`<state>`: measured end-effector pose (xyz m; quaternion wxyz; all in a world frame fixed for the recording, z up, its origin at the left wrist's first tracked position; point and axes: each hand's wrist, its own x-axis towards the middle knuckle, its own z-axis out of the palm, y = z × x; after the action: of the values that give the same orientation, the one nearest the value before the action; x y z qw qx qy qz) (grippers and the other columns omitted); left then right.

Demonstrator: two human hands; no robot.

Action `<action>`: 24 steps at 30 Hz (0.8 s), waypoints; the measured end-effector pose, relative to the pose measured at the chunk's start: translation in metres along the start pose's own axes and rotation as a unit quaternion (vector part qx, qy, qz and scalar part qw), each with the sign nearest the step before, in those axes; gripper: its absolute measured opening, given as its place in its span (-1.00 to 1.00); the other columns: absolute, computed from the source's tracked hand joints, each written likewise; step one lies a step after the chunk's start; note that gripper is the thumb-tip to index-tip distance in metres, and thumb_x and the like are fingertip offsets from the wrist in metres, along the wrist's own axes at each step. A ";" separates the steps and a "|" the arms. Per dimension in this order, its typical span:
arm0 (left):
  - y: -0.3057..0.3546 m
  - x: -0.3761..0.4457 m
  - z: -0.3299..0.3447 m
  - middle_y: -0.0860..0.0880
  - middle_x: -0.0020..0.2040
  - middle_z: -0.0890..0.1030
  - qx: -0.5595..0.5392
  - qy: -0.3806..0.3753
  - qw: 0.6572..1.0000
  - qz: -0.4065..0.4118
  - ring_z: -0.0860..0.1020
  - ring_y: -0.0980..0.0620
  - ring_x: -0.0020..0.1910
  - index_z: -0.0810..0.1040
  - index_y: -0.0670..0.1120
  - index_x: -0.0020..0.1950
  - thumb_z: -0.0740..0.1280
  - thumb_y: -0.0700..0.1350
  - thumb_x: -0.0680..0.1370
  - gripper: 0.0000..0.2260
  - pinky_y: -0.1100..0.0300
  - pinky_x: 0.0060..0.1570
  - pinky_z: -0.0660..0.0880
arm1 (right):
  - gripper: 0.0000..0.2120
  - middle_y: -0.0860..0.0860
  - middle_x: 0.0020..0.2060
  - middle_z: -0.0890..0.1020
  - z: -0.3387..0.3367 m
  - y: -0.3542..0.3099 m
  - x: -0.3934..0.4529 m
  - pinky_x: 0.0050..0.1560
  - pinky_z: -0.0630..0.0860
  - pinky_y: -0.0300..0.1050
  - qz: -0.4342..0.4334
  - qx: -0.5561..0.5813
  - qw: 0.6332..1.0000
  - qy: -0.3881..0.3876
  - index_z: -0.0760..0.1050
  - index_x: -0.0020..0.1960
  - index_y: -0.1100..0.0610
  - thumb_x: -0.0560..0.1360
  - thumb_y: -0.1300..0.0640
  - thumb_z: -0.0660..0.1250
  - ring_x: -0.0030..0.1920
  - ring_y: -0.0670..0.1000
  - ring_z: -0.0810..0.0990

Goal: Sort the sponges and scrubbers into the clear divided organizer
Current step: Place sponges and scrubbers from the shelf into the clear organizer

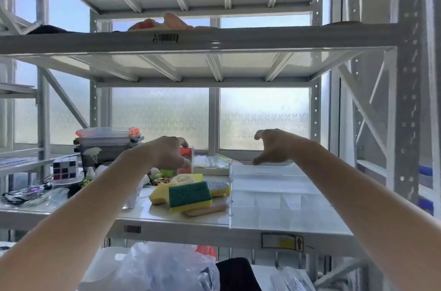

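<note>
While both bare arms reach forward over the white metal shelf (171, 215), the left hand (168, 152) hangs above the pile of sponges with its fingers loosely curled downward, holding nothing that I can make out, just in front of a small red-and-clear box (187, 158). The right hand (274, 146) is spread, thumb apart from the fingers, its fingertips at the far rim of the clear divided organizer (274, 197), which sits on the right part of the shelf. Just left of the organizer lie a green-topped yellow sponge (189, 196), a plain yellow sponge (158, 195), a silvery scrubber (218, 187), a pale loofah round (183, 179) and a wooden-handled brush (206, 210). A puzzle cube (65, 167) stands further left
</note>
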<state>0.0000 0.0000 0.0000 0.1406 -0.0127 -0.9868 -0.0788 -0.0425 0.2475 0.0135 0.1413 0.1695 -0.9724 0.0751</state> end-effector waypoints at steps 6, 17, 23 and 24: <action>-0.037 0.012 0.017 -0.09 0.47 0.33 -0.011 -0.029 0.999 -0.022 0.35 -0.09 0.39 0.11 -0.02 0.52 0.37 0.09 0.45 -0.28 0.05 0.35 0.32 | -0.23 0.11 0.41 0.39 0.037 -0.036 0.036 0.37 0.34 0.00 -0.048 0.020 0.998 -0.042 0.23 0.46 0.17 0.38 -0.07 0.46 0.37 0.13 0.38; -0.099 0.051 0.086 -0.08 0.50 0.26 0.008 -0.100 0.994 -0.041 0.47 -0.09 0.24 -0.09 0.04 0.54 0.25 -0.06 0.41 -0.22 0.11 0.20 0.43 | -0.23 0.08 0.30 0.49 0.134 -0.087 0.104 0.28 0.44 0.04 -0.127 -0.015 0.982 -0.138 0.30 0.40 0.11 0.32 -0.16 0.47 0.28 0.12 0.46; -0.121 0.074 0.123 -0.01 0.50 0.27 -0.050 -0.105 0.993 0.000 0.30 0.00 0.42 0.09 -0.02 0.51 0.26 -0.12 0.47 -0.36 0.19 0.38 0.25 | -0.32 0.02 0.13 0.51 0.155 -0.098 0.117 0.13 0.50 -0.02 -0.174 -0.006 0.973 -0.153 0.32 0.29 0.03 0.27 -0.12 0.49 0.11 0.05 0.48; -0.124 0.079 0.128 -0.01 0.50 0.26 -0.055 -0.107 0.993 0.008 0.26 0.02 0.44 0.12 -0.02 0.50 0.28 -0.09 0.46 -0.36 0.15 0.43 0.19 | -0.34 0.01 0.11 0.50 0.156 -0.099 0.117 0.09 0.50 -0.03 -0.182 -0.005 0.972 -0.148 0.32 0.27 0.03 0.27 -0.12 0.49 0.08 0.04 0.48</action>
<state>-0.1166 -0.1016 -0.1182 0.0338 -0.0368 -0.9902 -0.1304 -0.1522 0.0887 -0.0894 0.0084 0.3518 -0.9359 0.0171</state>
